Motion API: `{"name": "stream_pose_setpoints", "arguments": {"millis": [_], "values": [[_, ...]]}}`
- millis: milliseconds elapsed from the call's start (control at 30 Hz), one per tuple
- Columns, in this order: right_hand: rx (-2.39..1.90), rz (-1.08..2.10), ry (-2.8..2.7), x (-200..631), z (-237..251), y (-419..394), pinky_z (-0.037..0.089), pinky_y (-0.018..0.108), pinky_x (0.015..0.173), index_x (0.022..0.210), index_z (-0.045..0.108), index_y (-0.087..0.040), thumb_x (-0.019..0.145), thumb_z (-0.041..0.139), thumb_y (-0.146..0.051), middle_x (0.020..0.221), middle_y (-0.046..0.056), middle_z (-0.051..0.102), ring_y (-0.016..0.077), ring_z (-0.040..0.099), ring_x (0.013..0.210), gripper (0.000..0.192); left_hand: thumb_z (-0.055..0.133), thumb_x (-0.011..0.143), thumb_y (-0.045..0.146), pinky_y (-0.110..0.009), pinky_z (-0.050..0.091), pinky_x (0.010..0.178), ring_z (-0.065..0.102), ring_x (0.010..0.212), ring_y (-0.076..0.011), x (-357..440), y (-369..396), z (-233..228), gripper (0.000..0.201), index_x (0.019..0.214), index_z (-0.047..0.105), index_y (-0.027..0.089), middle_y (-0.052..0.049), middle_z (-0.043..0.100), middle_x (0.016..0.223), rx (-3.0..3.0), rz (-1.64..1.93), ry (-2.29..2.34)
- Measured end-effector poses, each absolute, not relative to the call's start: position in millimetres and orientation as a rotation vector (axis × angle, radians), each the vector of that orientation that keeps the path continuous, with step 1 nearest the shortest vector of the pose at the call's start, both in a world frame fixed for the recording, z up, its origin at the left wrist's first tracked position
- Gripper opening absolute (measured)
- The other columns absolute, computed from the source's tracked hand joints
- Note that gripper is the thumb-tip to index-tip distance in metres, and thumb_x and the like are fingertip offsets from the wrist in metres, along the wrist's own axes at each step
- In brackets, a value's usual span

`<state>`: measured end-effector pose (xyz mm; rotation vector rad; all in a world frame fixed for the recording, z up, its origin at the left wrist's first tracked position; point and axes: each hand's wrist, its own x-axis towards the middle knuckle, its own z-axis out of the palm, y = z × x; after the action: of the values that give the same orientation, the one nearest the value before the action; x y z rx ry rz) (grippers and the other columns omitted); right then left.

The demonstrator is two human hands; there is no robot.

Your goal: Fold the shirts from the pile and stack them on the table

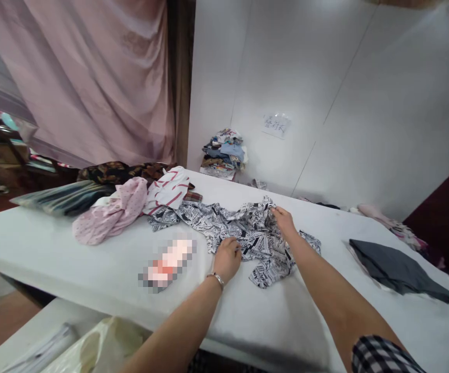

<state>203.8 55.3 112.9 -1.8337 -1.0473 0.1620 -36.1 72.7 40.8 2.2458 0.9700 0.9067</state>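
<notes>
A black-and-white shirt (224,223) printed all over with lettering lies crumpled across the middle of the white table (103,274). My left hand (228,257), a bracelet at its wrist, rests at the shirt's near edge with its curled fingers closed on the fabric. On the far right part of the shirt, my right hand (285,223) pinches a raised fold between thumb and fingers. One sleeve hangs toward me below the right forearm. The fingertips of both hands are partly hidden by fabric or by the hands themselves.
Left of the shirt is a loose heap with a pink dotted garment (119,212) and a red-striped white one (168,191). A dark folded garment (399,269) lies on the right. A blurred-out item (168,264) is nearby. Behind stands a clothes stack (226,153); a plastic bag (103,347) sits below.
</notes>
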Motion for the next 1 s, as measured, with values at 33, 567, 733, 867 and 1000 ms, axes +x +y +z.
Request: {"name": "stream_pose_setpoints", "arguments": {"millis": [33,567,733,867,1000], "values": [[-1.748,0.188,-1.026,203.8,115.7,44.6,0.045,0.03,0.073,0.093,0.068,-0.016,0.079,0.047,-0.056,0.079,0.003,0.067,0.0197,0.058,0.079,0.047,0.055,0.086,0.018,-0.04,0.043,0.108,0.057,0.118,-0.0232,-37.2,73.2,43.6,0.017,0.091,0.071,0.021,-0.009,0.066,0.12,2.215,0.938,0.957],[-1.841,0.137,-1.054,176.7,58.0,-87.4,0.048,0.043,0.091,0.093,0.073,-0.026,0.074,0.058,-0.044,0.106,0.005,0.071,0.0266,0.061,0.101,0.031,0.057,0.089,0.04,-0.032,0.049,0.089,0.066,0.092,-0.0192,-20.6,70.8,67.1,0.051,0.135,0.051,0.02,-0.01,0.062,0.131,1.981,0.729,1.084],[-2.117,0.024,-1.113,138.3,90.4,-65.6,0.048,0.038,0.083,0.127,0.061,-0.021,0.084,0.051,-0.059,0.111,0.01,0.066,0.0256,0.061,0.094,0.059,0.055,0.089,0.043,-0.035,0.041,0.103,0.052,0.129,-0.0284,4.4,83.7,87.3,0.057,0.138,0.05,0.013,-0.017,0.053,0.144,2.102,0.746,1.147],[-2.351,-0.082,-1.195,125.3,98.7,-40.0,0.044,0.039,0.092,0.135,0.053,-0.015,0.087,0.054,-0.047,0.126,0.016,0.06,0.0304,0.055,0.117,0.058,0.064,0.081,0.04,-0.039,0.04,0.101,0.05,0.131,-0.0343,28.9,95.8,90.4,0.06,0.132,0.055,0.012,-0.022,0.059,0.136,2.042,0.636,1.252],[-2.445,-0.127,-1.229,136.1,95.0,-45.1,0.043,0.035,0.093,0.132,0.055,-0.014,0.083,0.051,-0.017,0.126,0.016,0.06,0.0281,0.054,0.118,0.05,0.06,0.078,0.026,-0.035,0.044,0.08,0.066,0.1,-0.0304,29.2,100.3,89.1,0.027,0.102,0.068,0.018,-0.016,0.074,0.103,1.965,0.62,1.237]]}}
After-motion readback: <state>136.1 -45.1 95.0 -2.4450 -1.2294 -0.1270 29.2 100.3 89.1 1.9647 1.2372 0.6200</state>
